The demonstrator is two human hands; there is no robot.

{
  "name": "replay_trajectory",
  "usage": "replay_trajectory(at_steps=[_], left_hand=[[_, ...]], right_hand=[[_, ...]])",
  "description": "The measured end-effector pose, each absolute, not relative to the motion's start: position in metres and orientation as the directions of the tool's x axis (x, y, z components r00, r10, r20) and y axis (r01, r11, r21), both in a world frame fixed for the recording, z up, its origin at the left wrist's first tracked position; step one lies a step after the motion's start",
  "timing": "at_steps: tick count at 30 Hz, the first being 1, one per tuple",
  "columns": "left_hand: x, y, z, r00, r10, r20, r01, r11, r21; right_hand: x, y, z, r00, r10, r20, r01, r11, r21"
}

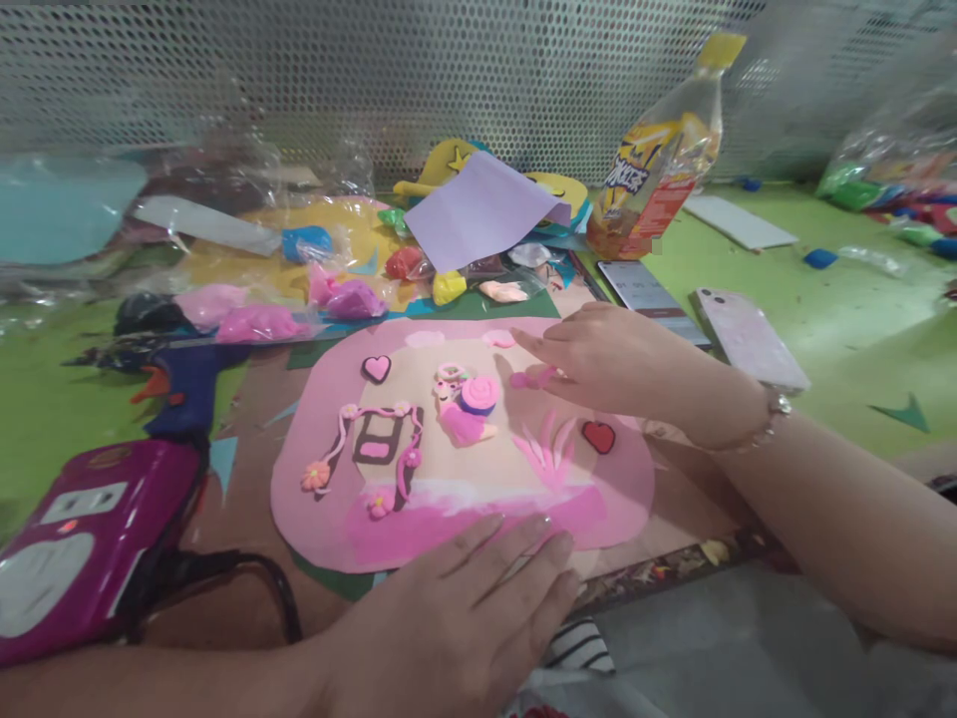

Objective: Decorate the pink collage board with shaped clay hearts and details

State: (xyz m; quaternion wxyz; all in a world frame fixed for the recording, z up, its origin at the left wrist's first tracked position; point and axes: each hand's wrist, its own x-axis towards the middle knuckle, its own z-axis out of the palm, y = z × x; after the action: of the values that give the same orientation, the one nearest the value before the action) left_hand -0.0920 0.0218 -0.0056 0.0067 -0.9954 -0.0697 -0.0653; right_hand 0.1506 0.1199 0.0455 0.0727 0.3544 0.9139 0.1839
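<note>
Right hand [598, 364] is pinching a pink clay bit [532, 378] just right of the snail [468, 404] on the board [299, 489], left hand [478, 608] lying flat and open on its near edge; seems mid-placement, wanting a light press

The single head-worn camera looks forward and down from close above the green surface [822, 299], with the fingers [515, 548] low in its view, and faces a perforated metal screen [449, 80] well beyond them.
</note>
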Motion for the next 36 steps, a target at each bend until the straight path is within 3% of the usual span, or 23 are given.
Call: replay_trajectory(at_steps=[8, 13, 16, 21, 28, 36], left_hand=[[-0.093, 0.021, -0.006, 0.979, 0.144, 0.147, 0.148, -0.989, -0.013], [-0.092, 0.021, -0.006, 0.978, 0.142, 0.156, 0.15, -0.988, -0.045], [-0.092, 0.021, -0.008, 0.975, 0.135, 0.174, 0.149, -0.986, -0.07], [-0.093, 0.022, -0.011, 0.973, 0.125, 0.195, 0.142, -0.987, -0.075], [-0.09, 0.023, -0.005, 0.977, 0.141, 0.162, 0.153, -0.986, -0.064], [-0.089, 0.021, -0.001, 0.973, 0.156, 0.169, 0.172, -0.981, -0.085]], right_hand=[[0.155, 0.125, 0.044, -0.761, 0.649, -0.027, 0.61, 0.728, 0.312], [0.15, 0.124, 0.047, -0.744, 0.668, -0.034, 0.664, 0.743, 0.086], [0.144, 0.121, 0.049, -0.719, 0.695, -0.023, 0.695, 0.719, 0.017], [0.137, 0.12, 0.046, -0.686, 0.724, -0.072, 0.727, 0.687, -0.009], [0.138, 0.124, 0.038, -0.691, 0.722, -0.01, 0.723, 0.691, -0.017], [0.136, 0.126, 0.035, -0.689, 0.724, -0.03, 0.724, 0.69, 0.01]])
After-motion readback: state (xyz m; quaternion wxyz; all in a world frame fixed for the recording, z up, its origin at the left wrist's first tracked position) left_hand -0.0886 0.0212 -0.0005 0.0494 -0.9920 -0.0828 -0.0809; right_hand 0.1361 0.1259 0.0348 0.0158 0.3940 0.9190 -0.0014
